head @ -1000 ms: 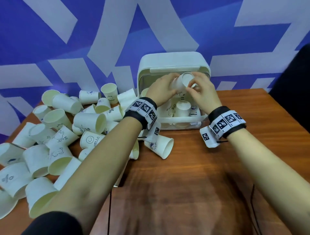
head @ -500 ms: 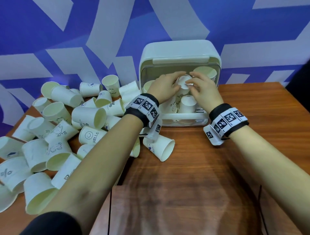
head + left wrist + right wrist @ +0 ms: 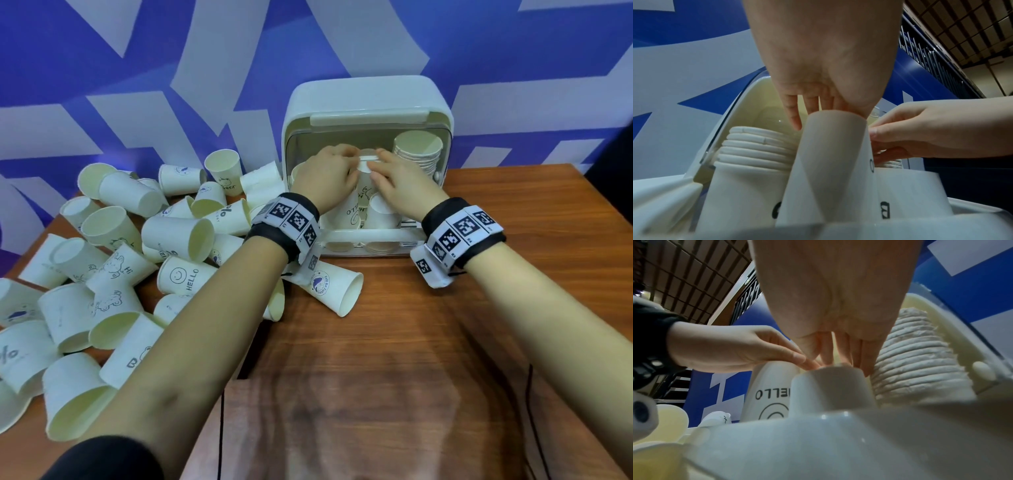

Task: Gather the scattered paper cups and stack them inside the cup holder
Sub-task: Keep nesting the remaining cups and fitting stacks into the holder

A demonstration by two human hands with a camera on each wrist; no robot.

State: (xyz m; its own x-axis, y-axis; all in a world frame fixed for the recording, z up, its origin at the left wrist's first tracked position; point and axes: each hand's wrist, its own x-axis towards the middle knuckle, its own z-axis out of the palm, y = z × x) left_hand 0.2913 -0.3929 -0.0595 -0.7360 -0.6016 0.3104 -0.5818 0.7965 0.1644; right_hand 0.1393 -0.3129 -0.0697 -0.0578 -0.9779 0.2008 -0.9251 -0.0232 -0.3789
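From the head camera, the cup holder (image 3: 366, 102) stood at the back of the wooden table (image 3: 394, 342), against the blue and white wall (image 3: 171, 51), with its front open. Both hands reached into it: the left hand (image 3: 325, 178) and the right hand (image 3: 400, 181) met over an upside-down paper cup (image 3: 364, 178) in the middle of the holder, fingers resting along its top and sides. A stack of cups (image 3: 418, 154) leaned in the holder's right corner, mouths facing out. The scattered cups (image 3: 137, 246) lay heaped on the table to the left of the holder, most on their sides, and one cup (image 3: 329, 284) lay just in front of it under the left wrist. In the left wrist view, the left hand's fingers (image 3: 795, 113) hung straight down behind the base of the inverted cup (image 3: 830, 154), touching it, while the right hand's fingertips (image 3: 879, 134) pressed its side; a nested stack (image 3: 754, 146) sat to its left. In the right wrist view, the right hand's fingers (image 3: 857, 352) lay extended on the base of a cup (image 3: 830, 386), the left hand's fingertips (image 3: 797, 356) touched beside them, a cup printed HELLO (image 3: 768, 392) stood just behind, and the ribbed stack (image 3: 916, 363) rose at right. Neither hand was clenched round anything.
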